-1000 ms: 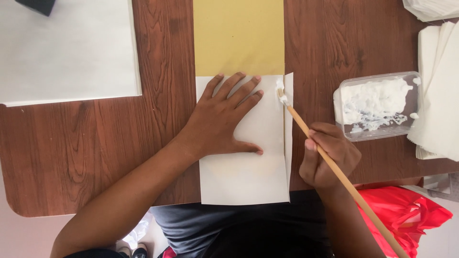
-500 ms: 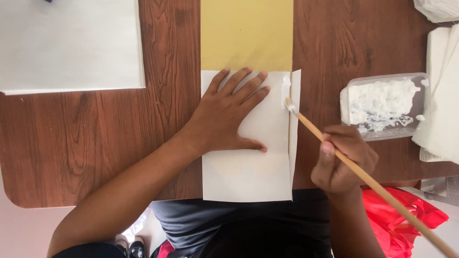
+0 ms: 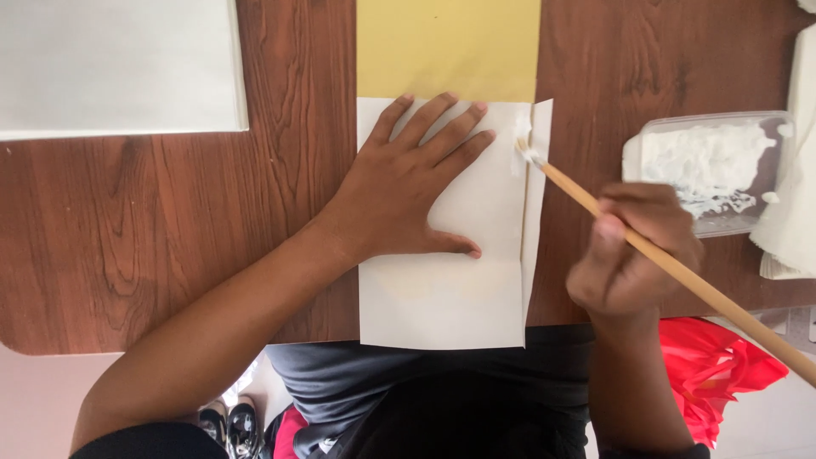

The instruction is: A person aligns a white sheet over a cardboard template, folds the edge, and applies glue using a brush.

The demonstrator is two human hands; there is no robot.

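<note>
Left hand pressing a folded white sheet flat while the right hand brushes paste along its side flap.

The left hand (image 3: 399, 191) lies palm down with fingers spread wide on the folded white paper sheet (image 3: 442, 289), which sits on the dark brown wooden table (image 3: 170, 221) at its near edge, overlapping a yellow paper sheet (image 3: 448, 47). The right hand (image 3: 633, 255) grips a long wooden-handled brush (image 3: 671, 268), fingers curled closed around it; the paste-laden tip touches the narrow flap near the top. A clear plastic tray of white paste (image 3: 710, 166) stands just right.

A person in a dark grey short-sleeved shirt (image 3: 340, 382) and glossy black shoes (image 3: 228, 425), both forearms bare.
</note>
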